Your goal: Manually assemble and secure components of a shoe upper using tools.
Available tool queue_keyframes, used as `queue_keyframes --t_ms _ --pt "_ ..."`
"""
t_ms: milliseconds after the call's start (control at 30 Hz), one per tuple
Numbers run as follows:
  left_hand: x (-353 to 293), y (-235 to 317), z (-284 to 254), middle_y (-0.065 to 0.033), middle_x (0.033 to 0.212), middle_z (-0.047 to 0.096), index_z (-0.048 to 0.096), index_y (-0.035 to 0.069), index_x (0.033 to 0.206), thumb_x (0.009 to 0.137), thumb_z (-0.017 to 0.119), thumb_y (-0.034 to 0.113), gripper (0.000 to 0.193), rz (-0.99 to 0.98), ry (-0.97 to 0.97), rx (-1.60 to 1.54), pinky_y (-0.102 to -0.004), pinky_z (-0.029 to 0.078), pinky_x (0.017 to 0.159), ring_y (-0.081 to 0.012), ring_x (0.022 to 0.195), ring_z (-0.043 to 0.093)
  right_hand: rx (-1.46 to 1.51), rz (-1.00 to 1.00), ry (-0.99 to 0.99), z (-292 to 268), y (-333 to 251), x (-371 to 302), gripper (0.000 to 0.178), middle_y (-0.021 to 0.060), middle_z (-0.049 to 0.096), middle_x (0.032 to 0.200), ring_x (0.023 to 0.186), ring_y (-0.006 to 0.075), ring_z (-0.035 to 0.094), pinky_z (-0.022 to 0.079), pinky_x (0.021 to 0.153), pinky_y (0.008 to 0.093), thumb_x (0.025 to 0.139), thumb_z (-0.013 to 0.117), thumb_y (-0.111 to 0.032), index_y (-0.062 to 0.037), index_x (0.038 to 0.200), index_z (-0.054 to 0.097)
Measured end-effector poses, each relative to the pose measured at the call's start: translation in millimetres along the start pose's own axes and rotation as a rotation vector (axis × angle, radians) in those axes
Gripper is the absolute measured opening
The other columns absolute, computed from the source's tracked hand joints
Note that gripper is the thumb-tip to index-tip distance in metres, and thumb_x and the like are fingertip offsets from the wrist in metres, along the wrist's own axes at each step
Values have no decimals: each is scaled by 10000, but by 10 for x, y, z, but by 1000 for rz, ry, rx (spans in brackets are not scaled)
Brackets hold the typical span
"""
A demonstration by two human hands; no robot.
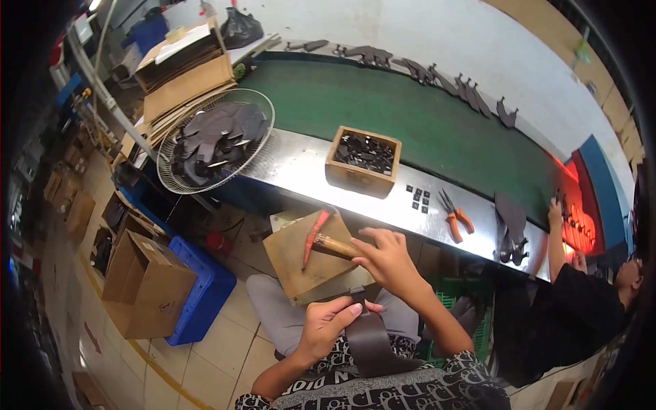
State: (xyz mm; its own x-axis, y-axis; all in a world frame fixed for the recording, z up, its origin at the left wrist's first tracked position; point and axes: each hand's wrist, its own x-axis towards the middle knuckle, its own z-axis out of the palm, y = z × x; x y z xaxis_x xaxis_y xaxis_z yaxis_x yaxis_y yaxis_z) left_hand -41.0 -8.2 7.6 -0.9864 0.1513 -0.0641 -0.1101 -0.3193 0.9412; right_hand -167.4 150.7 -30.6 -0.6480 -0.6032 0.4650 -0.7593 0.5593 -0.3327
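Wooden box (362, 162) and pliers (454, 217) crowd the steel ledge (301, 167).

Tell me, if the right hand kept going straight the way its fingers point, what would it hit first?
The right hand points left toward the hammer, whose wooden handle it already grips. Past that, the line runs over the wooden block, though depth is hard to judge.

Black top with a white pattern, grey trousers, bare forearms.
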Motion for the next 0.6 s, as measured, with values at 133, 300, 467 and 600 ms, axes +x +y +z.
queue_keyframes --t_ms 133,300,467,600 --pt "69 -58 77 -102 957 720 683 -53 1047 979 501 141 274 -72 -109 75 -227 498 775 -68 809 615 1031 437 -349 -519 6 -749 467 112 650 912 809 196 633 501 722 323 943 562 -421 13 1108 612" --pt "279 -116 311 -115 975 722 679 -57 1057 970 503 127 269 -90 -263 156 -237 507 782 -91 831 645 1568 569 -364 -927 -267 -1436 417 133 690 986 867 173 660 522 808 296 966 573 -288 29 1234 530" --pt "474 -140 698 -120 1008 719 674 -52 1074 974 481 120 277 -206 -449 131 -252 515 807 -124 883 671 1374 508 -254 -1242 -390 -1697 439 133 681 906 801 235 676 515 717 304 847 732 -295 47 1090 604" --pt "515 -209 995 -127 1052 710 662 -49 1111 981 468 121 288 -308 -591 74 -260 511 845 -138 924 670 1328 388 -79 -1344 -387 -1930 440 171 671 888 756 313 661 493 661 341 870 710 -312 70 1065 614"
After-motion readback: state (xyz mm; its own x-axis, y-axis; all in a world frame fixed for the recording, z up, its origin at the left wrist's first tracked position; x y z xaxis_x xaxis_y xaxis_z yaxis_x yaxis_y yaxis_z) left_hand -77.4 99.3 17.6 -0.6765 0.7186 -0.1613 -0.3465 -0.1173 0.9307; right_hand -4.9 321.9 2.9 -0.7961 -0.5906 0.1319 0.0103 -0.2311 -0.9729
